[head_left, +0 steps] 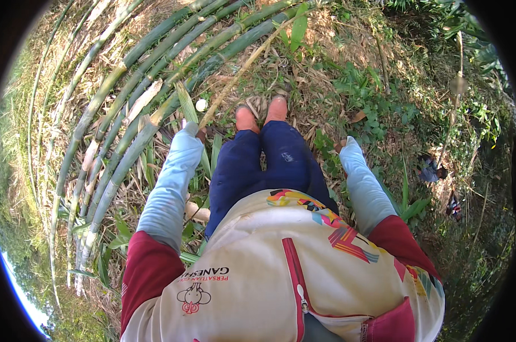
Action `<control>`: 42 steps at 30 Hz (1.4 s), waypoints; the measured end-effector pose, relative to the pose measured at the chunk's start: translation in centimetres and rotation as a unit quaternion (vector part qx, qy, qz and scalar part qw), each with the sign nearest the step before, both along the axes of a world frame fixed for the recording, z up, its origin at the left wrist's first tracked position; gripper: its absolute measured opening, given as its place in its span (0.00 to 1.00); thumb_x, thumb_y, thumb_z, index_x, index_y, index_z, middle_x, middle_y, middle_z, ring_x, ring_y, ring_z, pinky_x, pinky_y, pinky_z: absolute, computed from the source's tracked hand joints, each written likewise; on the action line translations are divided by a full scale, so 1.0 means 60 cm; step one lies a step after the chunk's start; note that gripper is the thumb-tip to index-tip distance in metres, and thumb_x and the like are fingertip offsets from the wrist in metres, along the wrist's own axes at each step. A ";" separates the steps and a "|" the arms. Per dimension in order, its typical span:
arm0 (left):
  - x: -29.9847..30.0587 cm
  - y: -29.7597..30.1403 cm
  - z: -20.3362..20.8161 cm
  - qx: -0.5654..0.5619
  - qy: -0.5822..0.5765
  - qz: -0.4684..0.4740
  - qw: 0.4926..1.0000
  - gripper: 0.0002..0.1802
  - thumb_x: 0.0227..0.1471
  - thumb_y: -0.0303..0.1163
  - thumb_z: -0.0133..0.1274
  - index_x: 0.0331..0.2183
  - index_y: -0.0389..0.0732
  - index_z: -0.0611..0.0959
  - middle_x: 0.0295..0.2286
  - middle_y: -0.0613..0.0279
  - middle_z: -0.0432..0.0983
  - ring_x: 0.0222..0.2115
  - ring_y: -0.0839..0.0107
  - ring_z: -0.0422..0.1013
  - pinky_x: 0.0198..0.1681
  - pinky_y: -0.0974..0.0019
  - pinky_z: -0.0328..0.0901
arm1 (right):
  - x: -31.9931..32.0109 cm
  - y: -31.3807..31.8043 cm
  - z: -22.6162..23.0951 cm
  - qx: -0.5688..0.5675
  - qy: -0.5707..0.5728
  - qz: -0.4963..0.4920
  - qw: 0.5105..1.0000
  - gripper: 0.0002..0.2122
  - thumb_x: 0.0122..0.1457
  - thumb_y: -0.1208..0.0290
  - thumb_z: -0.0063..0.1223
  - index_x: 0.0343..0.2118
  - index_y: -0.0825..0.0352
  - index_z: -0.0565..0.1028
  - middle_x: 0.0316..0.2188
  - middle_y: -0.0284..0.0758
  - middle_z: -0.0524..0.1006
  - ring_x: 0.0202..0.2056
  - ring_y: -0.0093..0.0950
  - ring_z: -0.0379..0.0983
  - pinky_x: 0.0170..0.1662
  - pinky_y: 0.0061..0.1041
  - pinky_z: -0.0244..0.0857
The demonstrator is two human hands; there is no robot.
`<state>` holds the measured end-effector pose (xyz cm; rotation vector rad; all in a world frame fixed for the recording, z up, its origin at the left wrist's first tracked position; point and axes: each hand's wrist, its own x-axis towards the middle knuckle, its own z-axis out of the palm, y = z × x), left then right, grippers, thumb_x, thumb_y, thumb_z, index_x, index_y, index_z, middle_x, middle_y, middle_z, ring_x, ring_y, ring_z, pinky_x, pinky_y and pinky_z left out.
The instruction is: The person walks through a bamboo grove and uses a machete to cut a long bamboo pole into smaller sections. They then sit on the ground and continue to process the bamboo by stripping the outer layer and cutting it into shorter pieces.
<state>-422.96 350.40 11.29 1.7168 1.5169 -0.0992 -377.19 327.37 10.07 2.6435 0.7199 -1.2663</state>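
Observation:
My left hand (200,135) hangs beside my left thigh, mostly covered by a light blue sleeve. Just its darker fingers show at the edge. The near end of a thin yellowish stick (244,71) meets this hand, but its grip is hidden. Long green bamboo poles (121,149) lie beyond it to the left, with a long green leaf (187,102) close to the hand. On the other side my right hand (340,146) hangs low beside my right leg. Its fingertips poke out of the sleeve, slightly apart, and nothing shows in them.
Dry leaves and grass litter the ground round my orange footwear (262,114). A small white round object (201,105) lies near the poles. Leafy plants (369,108) grow at the right. Farther right, a person in blue (430,169) is partly hidden among the vegetation.

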 end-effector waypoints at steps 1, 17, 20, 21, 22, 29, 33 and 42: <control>0.004 -0.010 -0.011 0.007 -0.009 0.003 1.000 0.08 0.56 0.32 0.50 0.34 0.37 0.77 0.19 0.63 0.67 0.19 0.74 0.60 0.23 0.67 0.57 | 0.009 -0.017 -0.035 0.032 -0.003 -0.025 0.999 0.15 0.50 0.64 0.59 0.33 0.68 0.68 0.31 0.40 0.74 0.36 0.37 0.71 0.45 0.34 0.64; 0.043 0.062 -0.248 0.014 0.086 -0.048 0.995 0.16 0.54 0.40 0.54 0.27 0.36 0.76 0.19 0.65 0.68 0.20 0.77 0.57 0.23 0.69 0.54 | -0.027 -0.016 -0.105 0.345 0.292 -0.507 0.734 0.15 0.50 0.77 0.56 0.41 0.67 0.65 0.26 0.33 0.70 0.24 0.26 0.72 0.29 0.27 0.70; 0.084 0.117 -0.296 0.029 0.059 -0.044 0.997 0.18 0.54 0.39 0.54 0.22 0.36 0.72 0.15 0.66 0.63 0.19 0.78 0.56 0.22 0.68 0.54 | -0.057 0.001 -0.181 0.380 0.293 -0.504 0.718 0.16 0.49 0.79 0.56 0.42 0.66 0.65 0.28 0.34 0.72 0.30 0.29 0.75 0.36 0.31 0.73; 0.081 0.137 -0.323 0.036 0.011 -0.041 0.998 0.17 0.54 0.39 0.54 0.22 0.36 0.72 0.16 0.66 0.64 0.19 0.77 0.57 0.22 0.67 0.55 | -0.062 0.005 -0.207 0.391 0.292 -0.497 0.717 0.17 0.49 0.79 0.56 0.42 0.66 0.66 0.29 0.35 0.73 0.32 0.30 0.75 0.39 0.32 0.73; 0.087 0.148 -0.337 0.063 0.022 -0.073 0.995 0.17 0.54 0.39 0.54 0.23 0.36 0.71 0.16 0.67 0.62 0.19 0.77 0.55 0.22 0.68 0.53 | -0.063 0.017 -0.225 0.377 0.259 -0.490 0.742 0.17 0.49 0.79 0.55 0.42 0.67 0.65 0.31 0.36 0.74 0.35 0.32 0.76 0.41 0.33 0.72; 0.146 0.177 -0.363 0.068 0.063 -0.101 0.990 0.17 0.55 0.39 0.52 0.23 0.38 0.68 0.17 0.69 0.55 0.21 0.77 0.50 0.23 0.70 0.50 | -0.043 0.074 -0.304 0.477 0.128 -0.409 0.768 0.15 0.51 0.80 0.53 0.41 0.69 0.65 0.31 0.37 0.74 0.37 0.32 0.75 0.44 0.30 0.67; 0.166 0.194 -0.389 0.098 0.113 -0.138 0.979 0.16 0.56 0.40 0.51 0.28 0.36 0.72 0.19 0.66 0.62 0.23 0.75 0.56 0.27 0.69 0.56 | -0.004 0.118 -0.348 0.541 0.101 -0.351 0.758 0.13 0.54 0.81 0.50 0.41 0.67 0.63 0.32 0.37 0.75 0.31 0.23 0.73 0.24 0.17 0.66; 0.067 0.258 -0.491 0.058 0.152 -0.096 0.982 0.23 0.53 0.38 0.55 0.44 0.29 0.73 0.36 0.55 0.76 0.37 0.71 0.69 0.43 0.71 0.62 | 0.081 0.195 -0.389 0.645 0.057 -0.317 0.692 0.17 0.50 0.76 0.54 0.42 0.71 0.64 0.34 0.39 0.74 0.38 0.32 0.75 0.48 0.30 0.64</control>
